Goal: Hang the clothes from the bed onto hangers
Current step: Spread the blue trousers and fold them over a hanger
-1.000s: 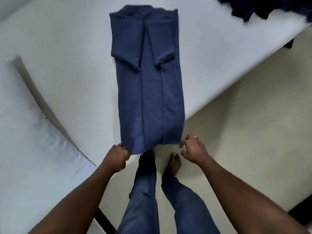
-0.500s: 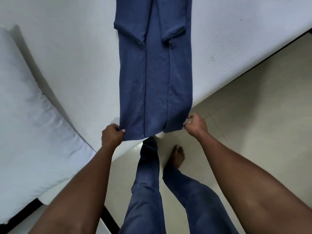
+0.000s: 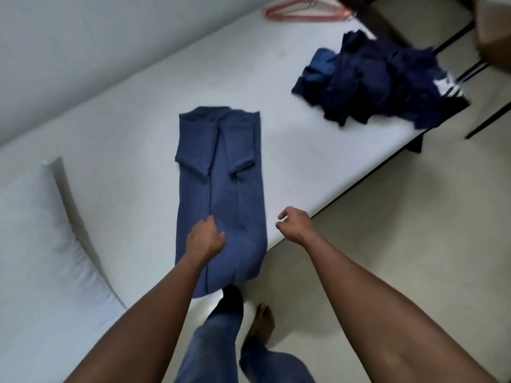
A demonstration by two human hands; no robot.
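The folded blue shirt (image 3: pixel 221 189) lies at frame centre on the bed (image 3: pixel 124 120). The left hand (image 3: pixel 206 240) is curled on its lower part; whether it pinches cloth, I cannot tell. The right hand (image 3: pixel 294 223) hangs empty, loosely curled. It is better to fetch a hanger (image 3: pixel 301 11) from the upper right first.

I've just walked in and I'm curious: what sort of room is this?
Probably a bedroom: there is a white bed with a pillow at one end, and a heap of clothes with hangers beyond it.
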